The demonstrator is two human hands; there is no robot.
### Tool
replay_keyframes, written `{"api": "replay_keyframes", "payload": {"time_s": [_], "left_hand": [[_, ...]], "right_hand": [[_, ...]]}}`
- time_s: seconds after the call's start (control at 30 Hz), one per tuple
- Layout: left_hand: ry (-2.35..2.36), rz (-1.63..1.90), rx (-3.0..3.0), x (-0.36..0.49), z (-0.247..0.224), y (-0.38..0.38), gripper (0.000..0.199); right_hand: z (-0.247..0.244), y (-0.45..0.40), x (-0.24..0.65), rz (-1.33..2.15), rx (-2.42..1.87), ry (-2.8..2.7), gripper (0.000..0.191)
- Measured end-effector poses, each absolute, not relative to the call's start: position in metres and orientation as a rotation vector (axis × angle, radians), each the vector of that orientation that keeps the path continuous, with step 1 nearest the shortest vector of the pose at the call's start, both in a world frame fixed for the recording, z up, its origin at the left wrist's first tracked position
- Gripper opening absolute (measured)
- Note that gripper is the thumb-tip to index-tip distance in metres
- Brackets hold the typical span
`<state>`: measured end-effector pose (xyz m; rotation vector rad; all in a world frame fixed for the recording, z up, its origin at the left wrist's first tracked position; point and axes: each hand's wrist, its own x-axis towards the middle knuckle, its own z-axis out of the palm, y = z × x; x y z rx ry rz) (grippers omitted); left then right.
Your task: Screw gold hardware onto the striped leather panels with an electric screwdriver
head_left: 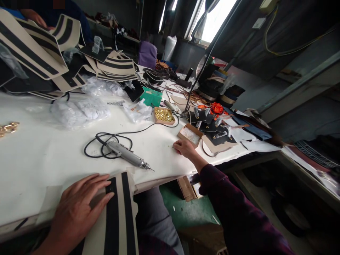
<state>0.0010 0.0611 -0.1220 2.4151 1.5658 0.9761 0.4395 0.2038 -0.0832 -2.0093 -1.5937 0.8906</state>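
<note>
My left hand (82, 207) lies with spread fingers on a beige panel with black stripes (119, 212) at the table's near edge. Reaching out to the right, my right hand (183, 147) has its fingers pinched together at the white tabletop; whatever they may hold is too small to name. Just behind it stands a small open carton (190, 134) with pale, clear contents. Between the hands, a grey electric screwdriver (127, 154) rests on its side, its tip pointing right. Farther back sits a box of gold-coloured parts (164, 115).
The screwdriver's black cable (138, 132) loops over the white table (34, 159). Striped panels (117, 67) are piled at the back left, where another person's hand (35, 17) shows. Black pieces with metal fittings (209, 126) lie at the right, near a dark pole.
</note>
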Motion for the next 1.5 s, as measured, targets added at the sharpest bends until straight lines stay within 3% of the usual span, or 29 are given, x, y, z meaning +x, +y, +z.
{"api": "replay_keyframes", "payload": {"time_s": [0.93, 1.5], "left_hand": [[1.585, 0.935, 2.458, 0.000, -0.121, 0.061, 0.036], [1.576, 0.955, 2.464, 0.001, -0.117, 0.060, 0.033]], "right_hand": [[-0.076, 0.216, 0.432, 0.931, -2.193, -1.452, 0.018], [-0.072, 0.209, 0.433, 0.997, -2.129, -1.319, 0.009]]}}
